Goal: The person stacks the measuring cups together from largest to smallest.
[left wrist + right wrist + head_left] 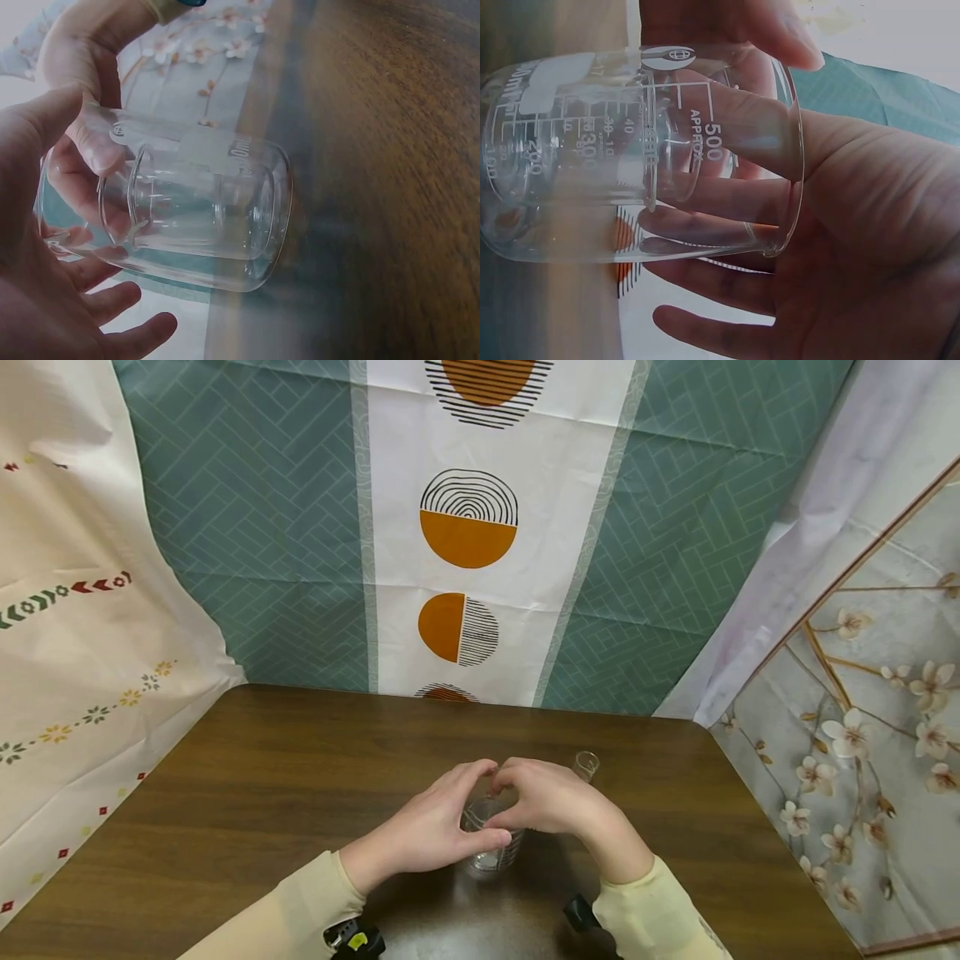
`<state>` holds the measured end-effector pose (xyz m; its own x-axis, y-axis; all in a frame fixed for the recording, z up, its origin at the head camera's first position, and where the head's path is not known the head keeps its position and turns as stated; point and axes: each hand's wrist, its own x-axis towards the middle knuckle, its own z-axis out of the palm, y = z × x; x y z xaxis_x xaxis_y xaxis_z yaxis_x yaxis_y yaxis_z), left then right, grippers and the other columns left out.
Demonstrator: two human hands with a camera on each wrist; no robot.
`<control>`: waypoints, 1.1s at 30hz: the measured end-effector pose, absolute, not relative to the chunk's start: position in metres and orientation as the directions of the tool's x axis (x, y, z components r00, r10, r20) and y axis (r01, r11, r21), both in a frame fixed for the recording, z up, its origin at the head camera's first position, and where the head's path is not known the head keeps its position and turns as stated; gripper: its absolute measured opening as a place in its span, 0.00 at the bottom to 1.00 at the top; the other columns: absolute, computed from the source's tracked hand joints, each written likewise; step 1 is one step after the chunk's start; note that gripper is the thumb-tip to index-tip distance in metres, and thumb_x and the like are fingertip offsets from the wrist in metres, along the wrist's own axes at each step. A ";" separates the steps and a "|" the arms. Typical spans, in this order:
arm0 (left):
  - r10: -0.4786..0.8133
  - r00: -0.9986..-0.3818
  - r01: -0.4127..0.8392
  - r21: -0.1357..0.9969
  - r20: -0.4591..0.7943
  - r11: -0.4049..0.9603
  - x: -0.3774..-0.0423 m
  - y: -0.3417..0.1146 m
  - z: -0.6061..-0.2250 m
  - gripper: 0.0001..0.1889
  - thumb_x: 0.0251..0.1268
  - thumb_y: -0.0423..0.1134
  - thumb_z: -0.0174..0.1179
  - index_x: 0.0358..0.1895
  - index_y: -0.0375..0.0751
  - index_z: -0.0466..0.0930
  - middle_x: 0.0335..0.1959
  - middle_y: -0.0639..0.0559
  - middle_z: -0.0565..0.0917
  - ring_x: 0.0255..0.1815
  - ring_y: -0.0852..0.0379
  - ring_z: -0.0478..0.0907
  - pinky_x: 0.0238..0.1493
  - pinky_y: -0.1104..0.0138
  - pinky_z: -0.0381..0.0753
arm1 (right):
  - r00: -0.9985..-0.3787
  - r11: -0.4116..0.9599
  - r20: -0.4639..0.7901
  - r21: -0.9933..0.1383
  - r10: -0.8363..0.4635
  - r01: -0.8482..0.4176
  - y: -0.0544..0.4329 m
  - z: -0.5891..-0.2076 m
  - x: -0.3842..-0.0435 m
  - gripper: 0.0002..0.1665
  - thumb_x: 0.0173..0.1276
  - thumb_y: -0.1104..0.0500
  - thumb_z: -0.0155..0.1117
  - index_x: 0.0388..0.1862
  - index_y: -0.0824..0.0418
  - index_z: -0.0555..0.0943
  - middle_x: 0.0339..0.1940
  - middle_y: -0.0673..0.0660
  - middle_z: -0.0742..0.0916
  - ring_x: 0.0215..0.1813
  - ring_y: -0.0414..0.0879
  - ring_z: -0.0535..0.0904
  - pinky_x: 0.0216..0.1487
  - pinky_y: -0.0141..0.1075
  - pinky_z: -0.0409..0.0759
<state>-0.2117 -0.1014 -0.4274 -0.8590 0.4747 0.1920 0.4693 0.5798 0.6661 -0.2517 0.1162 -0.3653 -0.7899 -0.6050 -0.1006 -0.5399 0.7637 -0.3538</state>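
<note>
A large clear glass beaker (491,860), marked up to 500, stands upright on the wooden table. Smaller glass beakers are nested inside it; an inner beaker (622,150) shows its own scale. At the mouth, my right hand (558,797) reaches in from the right; its thumb (105,154) and fingers appear to pinch the innermost small beaker, though glass reflections blur the contact. From the left, my left hand (427,827) surrounds the rim with thumb in front and spread, fairly straight fingers (139,341); whether it touches the glass is unclear.
Beyond my right hand, a clear glass neck (587,766) sticks up, its lower part hidden. The brown wooden table (322,760) ends at a patterned cloth (465,635). Printed sheets hang at left (90,635) and right (862,777).
</note>
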 end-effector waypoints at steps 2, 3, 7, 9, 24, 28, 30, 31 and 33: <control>0.478 -0.859 0.468 0.661 0.184 0.586 -0.211 -0.102 -0.426 0.50 0.71 0.75 0.65 0.85 0.50 0.62 0.82 0.53 0.70 0.81 0.51 0.68 0.73 0.42 0.75 | -0.783 0.760 -0.104 -0.350 -0.613 -0.548 0.117 -0.365 -0.252 0.19 0.63 0.44 0.86 0.49 0.48 0.92 0.52 0.42 0.88 0.53 0.48 0.86 0.52 0.49 0.83; 0.477 -0.860 0.465 0.660 0.180 0.589 -0.211 -0.102 -0.426 0.51 0.71 0.75 0.65 0.86 0.50 0.62 0.82 0.53 0.70 0.81 0.51 0.67 0.73 0.42 0.75 | -0.781 0.758 -0.105 -0.347 -0.616 -0.552 0.117 -0.365 -0.253 0.19 0.63 0.44 0.85 0.49 0.48 0.92 0.52 0.42 0.88 0.54 0.49 0.87 0.53 0.49 0.83; 0.479 -0.860 0.463 0.660 0.175 0.591 -0.212 -0.102 -0.425 0.50 0.71 0.75 0.65 0.86 0.49 0.62 0.82 0.52 0.70 0.81 0.51 0.68 0.73 0.42 0.75 | -0.778 0.760 -0.100 -0.324 -0.620 -0.564 0.116 -0.365 -0.253 0.20 0.63 0.43 0.86 0.50 0.47 0.92 0.54 0.43 0.88 0.57 0.49 0.86 0.55 0.50 0.83; 0.482 -0.858 0.465 0.666 0.177 0.583 -0.212 -0.102 -0.424 0.50 0.72 0.73 0.65 0.86 0.49 0.62 0.81 0.53 0.70 0.81 0.52 0.68 0.73 0.43 0.75 | -0.781 0.764 -0.100 -0.314 -0.617 -0.563 0.115 -0.365 -0.253 0.21 0.63 0.42 0.86 0.51 0.47 0.92 0.55 0.44 0.88 0.58 0.48 0.86 0.56 0.51 0.83; 0.466 -0.868 0.444 0.686 0.171 0.576 -0.212 -0.102 -0.425 0.51 0.68 0.73 0.69 0.85 0.49 0.63 0.81 0.53 0.71 0.80 0.51 0.69 0.74 0.42 0.75 | -0.794 0.779 -0.119 -0.323 -0.596 -0.537 0.113 -0.366 -0.253 0.21 0.62 0.43 0.86 0.51 0.47 0.93 0.57 0.44 0.88 0.60 0.48 0.85 0.59 0.51 0.83; 0.466 -0.868 0.444 0.684 0.169 0.579 -0.212 -0.102 -0.424 0.51 0.69 0.73 0.68 0.85 0.48 0.63 0.81 0.52 0.71 0.80 0.51 0.69 0.73 0.42 0.75 | -0.795 0.778 -0.116 -0.331 -0.595 -0.534 0.113 -0.367 -0.253 0.21 0.61 0.44 0.87 0.51 0.47 0.93 0.58 0.44 0.89 0.61 0.48 0.84 0.59 0.51 0.82; 0.467 -0.868 0.446 0.678 0.169 0.584 -0.211 -0.102 -0.424 0.51 0.68 0.74 0.68 0.85 0.49 0.64 0.81 0.52 0.72 0.80 0.51 0.69 0.73 0.42 0.76 | -0.795 0.777 -0.115 -0.333 -0.596 -0.534 0.113 -0.367 -0.253 0.22 0.60 0.44 0.87 0.51 0.47 0.93 0.58 0.45 0.89 0.62 0.49 0.84 0.59 0.51 0.82; 0.467 -0.868 0.448 0.676 0.170 0.586 -0.211 -0.102 -0.424 0.51 0.69 0.74 0.68 0.85 0.49 0.64 0.81 0.52 0.72 0.80 0.50 0.69 0.72 0.42 0.76 | -0.795 0.777 -0.115 -0.335 -0.595 -0.533 0.113 -0.367 -0.253 0.22 0.60 0.44 0.88 0.51 0.47 0.93 0.59 0.45 0.89 0.62 0.49 0.83 0.59 0.51 0.82; 0.469 -0.866 0.452 0.671 0.172 0.588 -0.211 -0.102 -0.424 0.50 0.69 0.74 0.68 0.85 0.49 0.64 0.80 0.52 0.72 0.80 0.50 0.69 0.72 0.42 0.76 | -0.796 0.778 -0.116 -0.336 -0.594 -0.531 0.113 -0.367 -0.253 0.22 0.60 0.43 0.88 0.51 0.46 0.93 0.59 0.45 0.89 0.63 0.49 0.83 0.59 0.52 0.82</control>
